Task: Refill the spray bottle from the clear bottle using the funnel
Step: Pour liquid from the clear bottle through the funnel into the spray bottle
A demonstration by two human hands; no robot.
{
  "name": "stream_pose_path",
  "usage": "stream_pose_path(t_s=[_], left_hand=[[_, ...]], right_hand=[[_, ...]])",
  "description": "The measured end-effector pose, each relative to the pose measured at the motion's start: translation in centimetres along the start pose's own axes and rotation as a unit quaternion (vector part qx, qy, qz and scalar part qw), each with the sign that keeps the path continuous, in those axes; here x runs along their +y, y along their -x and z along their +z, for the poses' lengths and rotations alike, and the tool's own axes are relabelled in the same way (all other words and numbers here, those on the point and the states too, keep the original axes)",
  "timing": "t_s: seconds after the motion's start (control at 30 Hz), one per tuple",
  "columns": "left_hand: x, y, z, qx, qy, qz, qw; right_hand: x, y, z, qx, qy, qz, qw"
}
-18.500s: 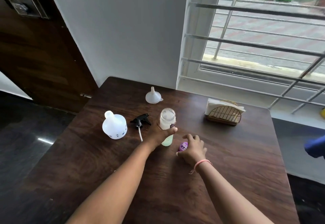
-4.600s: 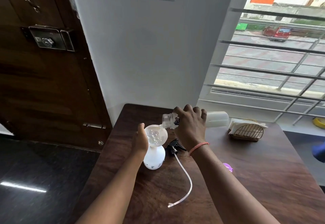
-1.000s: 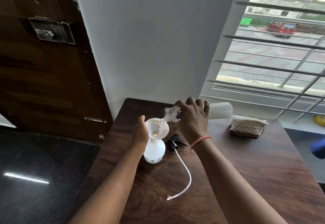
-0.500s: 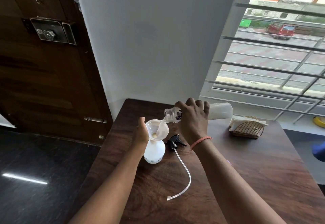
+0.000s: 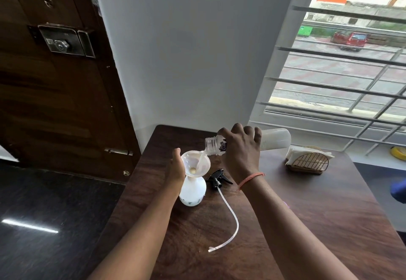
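Spray bottle (image 5: 193, 189): upright under funnel (image 5: 195, 163), steadied by my left hand (image 5: 175, 169); right hand (image 5: 240, 150) grips clear bottle (image 5: 272, 139) tipped level, mouth over funnel.

Both hands raised: right (image 5: 240, 151) curled gripping, left (image 5: 175, 167) seemingly cupped.

Your right fingers (image 5: 240, 133) wrap the clear bottle (image 5: 272, 139), tipped sideways, liquid streaming into the translucent funnel (image 5: 195, 163) seated in the white spray bottle (image 5: 193, 190) beside your left fingers (image 5: 175, 159).
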State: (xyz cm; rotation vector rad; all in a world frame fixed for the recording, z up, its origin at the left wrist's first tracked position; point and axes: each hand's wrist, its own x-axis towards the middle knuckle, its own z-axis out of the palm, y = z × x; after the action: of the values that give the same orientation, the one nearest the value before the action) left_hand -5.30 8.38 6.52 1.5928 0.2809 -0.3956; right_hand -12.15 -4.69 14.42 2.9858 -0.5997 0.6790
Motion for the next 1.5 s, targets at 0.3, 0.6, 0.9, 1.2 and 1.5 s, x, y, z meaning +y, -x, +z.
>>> stream_pose_path(t_s=[0.3,0.6,0.9,1.2,1.5], left_hand=[[0.0,0.1,-0.1,-0.001,0.006,-0.005,1.000],[-0.1,0.1,-0.2,0.002,-0.008,-0.004,1.000],[0.2,0.0,0.0,0.007,-0.019,-0.009,1.000],[0.4,0.7,-0.1,0.015,-0.041,0.008,0.999],[0.5,0.7,-0.1,0.011,-0.033,0.003,0.999]], right_hand=[[-0.2,-0.2,-0.5,0.009,-0.012,-0.004,1.000],[-0.5,-0.6,-1.0,0.026,-0.022,-0.007,0.999],[-0.6,-0.7,-1.3,0.028,-0.031,-0.009,0.999],[-0.7,-0.5,-0.9,0.029,-0.028,-0.012,0.999],[-1.0,-0.5,-0.9,0.027,-0.026,-0.018,0.999]])
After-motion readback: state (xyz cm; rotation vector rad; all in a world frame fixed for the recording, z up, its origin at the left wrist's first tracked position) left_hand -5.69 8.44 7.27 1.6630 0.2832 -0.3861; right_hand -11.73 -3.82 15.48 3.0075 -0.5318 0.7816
